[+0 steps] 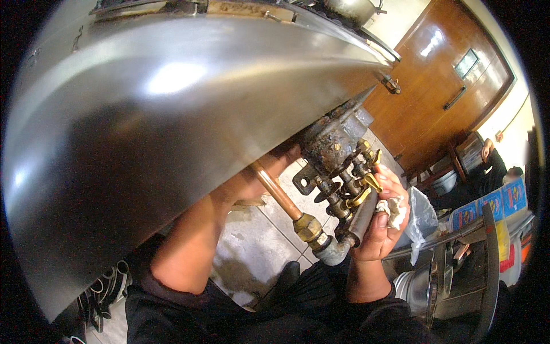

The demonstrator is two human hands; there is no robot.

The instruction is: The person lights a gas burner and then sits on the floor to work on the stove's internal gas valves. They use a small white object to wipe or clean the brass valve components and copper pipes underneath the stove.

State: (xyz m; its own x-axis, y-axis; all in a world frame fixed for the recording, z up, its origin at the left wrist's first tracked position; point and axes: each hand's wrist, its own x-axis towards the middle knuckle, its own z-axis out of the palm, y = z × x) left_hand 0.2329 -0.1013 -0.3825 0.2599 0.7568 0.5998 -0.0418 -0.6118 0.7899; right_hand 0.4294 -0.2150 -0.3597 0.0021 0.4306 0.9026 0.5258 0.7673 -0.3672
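A steel appliance panel (143, 114) fills the upper left. Below its edge sits a grimy cast-metal gas fitting (338, 143) with several valves with brass levers (358, 198), a copper pipe (275, 189) and an elbow joint (332, 249). My right hand (384, 229) is closed around a crumpled white paper or rag (391, 209), against the dark pipe (364, 215) beside the valves. My left hand (275, 163) reaches up behind the copper pipe under the panel, its fingers mostly hidden.
A pot (349, 8) stands atop the appliance. A wooden door (424, 86) is behind. At the right are a person's hand (487, 150), a plastic bag (420, 209), blue packages (490, 203) and a metal stand (490, 258). Tiled floor (240, 246) shows below.
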